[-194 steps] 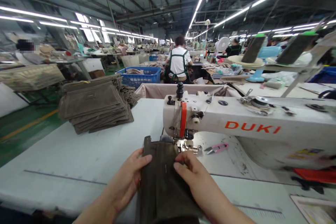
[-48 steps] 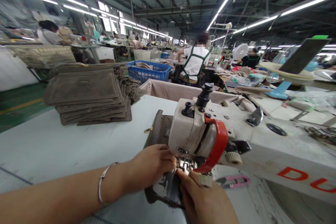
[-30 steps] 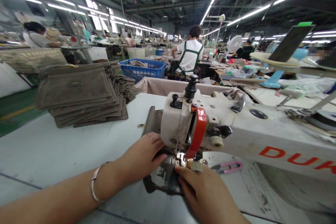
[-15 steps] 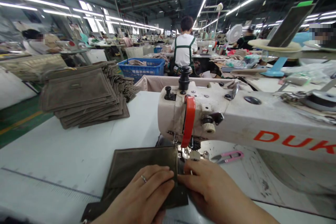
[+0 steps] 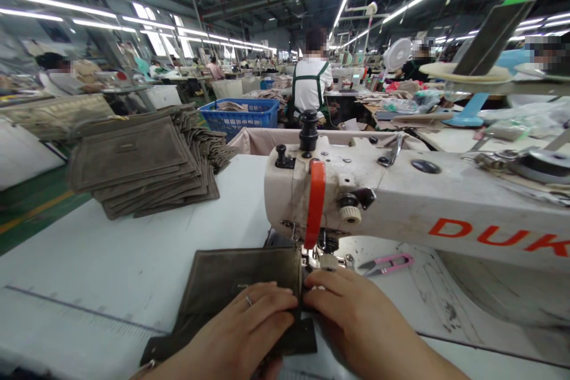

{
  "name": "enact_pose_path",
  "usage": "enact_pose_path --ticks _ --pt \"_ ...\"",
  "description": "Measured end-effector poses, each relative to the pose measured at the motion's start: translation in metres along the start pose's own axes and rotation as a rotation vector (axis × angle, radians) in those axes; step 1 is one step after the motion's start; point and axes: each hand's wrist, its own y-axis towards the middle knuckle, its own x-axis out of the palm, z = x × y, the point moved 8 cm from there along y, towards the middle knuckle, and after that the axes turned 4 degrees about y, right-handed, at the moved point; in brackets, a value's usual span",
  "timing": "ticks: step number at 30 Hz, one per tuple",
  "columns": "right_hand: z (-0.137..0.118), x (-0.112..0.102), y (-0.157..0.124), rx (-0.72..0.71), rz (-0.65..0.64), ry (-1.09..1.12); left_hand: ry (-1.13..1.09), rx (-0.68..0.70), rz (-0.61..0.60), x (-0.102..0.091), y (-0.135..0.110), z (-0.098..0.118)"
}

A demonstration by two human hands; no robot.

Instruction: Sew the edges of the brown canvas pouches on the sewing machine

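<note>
An olive-brown fabric piece (image 5: 240, 264) with stitched edges lies on the white table, its right edge beside the presser foot (image 5: 312, 260) of a sewing machine (image 5: 374, 190). My left hand (image 5: 256, 323), with a ring on one finger, rests flat across the piece, its fingers extended and close together. A small metallic tag (image 5: 243, 286) shows just above those fingers. Curled fingers of my right hand (image 5: 351, 309) pinch at the piece's right edge, close to the foot. Their tips are partly hidden. Pink-handled thread snips (image 5: 392, 262) lie on the machine bed, right of that hand.
A stack of similar brown pieces (image 5: 138, 160) sits at the table's left. Beyond the machine are a fabric-lined bin (image 5: 258, 138), a blue basket (image 5: 240, 116) and a seated person (image 5: 310, 83). A thread spool (image 5: 545, 166) stands at right.
My left hand has shifted slightly down on the piece, uncovering the metallic tag. My right fingers have curled in more at the edge. The machine sits slightly further left in view.
</note>
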Motion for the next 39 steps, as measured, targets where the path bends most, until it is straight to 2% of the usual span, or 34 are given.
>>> enact_pose_path --ticks 5,12,17,20,26,32,39 --pt "-0.003 0.001 -0.001 -0.044 -0.006 -0.051 0.015 -0.05 0.016 0.0 -0.003 -0.005" --pt "-0.004 -0.006 0.001 -0.025 0.05 -0.032 0.062 0.031 -0.045 0.001 0.003 0.005" --pt "-0.008 -0.005 -0.002 -0.108 0.091 -0.054 0.109 0.082 -0.084 0.002 0.007 0.01" --pt "-0.007 -0.003 -0.002 -0.107 0.125 -0.052 0.091 0.086 -0.096 -0.002 0.009 0.01" --pt "-0.003 -0.004 0.0 -0.102 0.175 -0.101 -0.011 0.061 -0.118 -0.007 0.019 -0.006" --pt "0.012 0.006 0.003 0.064 0.081 -0.119 -0.111 0.115 -0.091 0.0 0.031 -0.03" --pt "0.015 0.007 0.005 0.079 0.087 -0.123 -0.108 0.147 -0.087 0.002 0.049 -0.046"
